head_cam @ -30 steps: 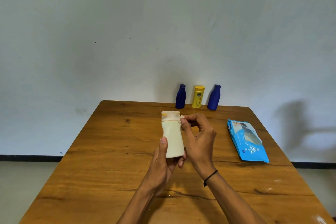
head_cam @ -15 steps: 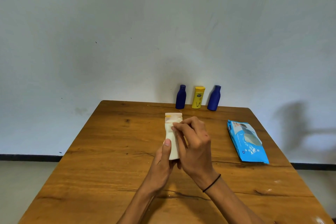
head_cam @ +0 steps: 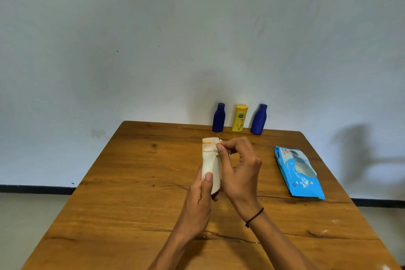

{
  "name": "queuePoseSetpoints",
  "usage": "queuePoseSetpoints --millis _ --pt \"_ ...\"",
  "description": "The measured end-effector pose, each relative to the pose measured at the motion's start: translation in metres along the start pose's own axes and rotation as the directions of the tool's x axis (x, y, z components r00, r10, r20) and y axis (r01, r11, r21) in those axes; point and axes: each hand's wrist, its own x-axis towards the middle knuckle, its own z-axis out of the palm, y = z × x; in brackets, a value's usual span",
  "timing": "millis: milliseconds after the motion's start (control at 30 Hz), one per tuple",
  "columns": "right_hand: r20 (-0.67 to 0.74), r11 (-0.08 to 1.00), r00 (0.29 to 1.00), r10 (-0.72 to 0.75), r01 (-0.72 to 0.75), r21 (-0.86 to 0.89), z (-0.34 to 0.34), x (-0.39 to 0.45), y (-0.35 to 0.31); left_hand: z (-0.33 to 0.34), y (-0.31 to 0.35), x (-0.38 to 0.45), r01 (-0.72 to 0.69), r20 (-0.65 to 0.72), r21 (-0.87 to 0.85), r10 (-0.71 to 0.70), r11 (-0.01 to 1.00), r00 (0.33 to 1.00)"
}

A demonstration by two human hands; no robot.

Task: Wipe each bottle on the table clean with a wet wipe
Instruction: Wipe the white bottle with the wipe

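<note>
Both hands gripping one bottle

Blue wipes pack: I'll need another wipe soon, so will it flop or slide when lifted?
The blue wipes pack lies flat with a crinkled, glossy film, so it probably sags if lifted by one end. That shine suggests it may slide easily on the wooden table.

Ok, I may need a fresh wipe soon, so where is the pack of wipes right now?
In the head view the blue pack of wipes lies flat on the table, on the person's right side, just beyond the right hand.
</note>
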Motion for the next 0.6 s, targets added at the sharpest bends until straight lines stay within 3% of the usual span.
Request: queuePoseSetpoints --millis 67,200,267,467,600 --pt "-0.005 1.000 1.000 0.007 -0.007 0.016 0.000 -0.003 -0.003 0.000 0.002 0.001 -0.019 0.011 -0.016 0.020 1.000 1.000" --pt "0.066 0.978 0.977 -0.201 0.204 -0.048 0.005 -0.014 -0.014 0.001 0.003 0.002 -0.081 0.032 0.004 0.081 0.997 0.996" --pt "0.049 0.976 0.976 -0.212 0.214 -0.042 0.007 -0.013 -0.013 0.000 0.003 0.001 -0.085 0.027 -0.003 0.085 0.996 0.996" --pt "-0.020 0.992 0.998 0.064 -0.062 0.106 0.011 -0.002 0.004 -0.004 0.003 -0.003 0.045 0.019 -0.111 -0.043 0.993 0.999" --pt "0.067 0.895 0.954 0.294 -0.299 0.332 0.013 0.004 0.009 -0.007 0.001 -0.003 0.102 0.059 -0.236 -0.090 0.966 0.994"
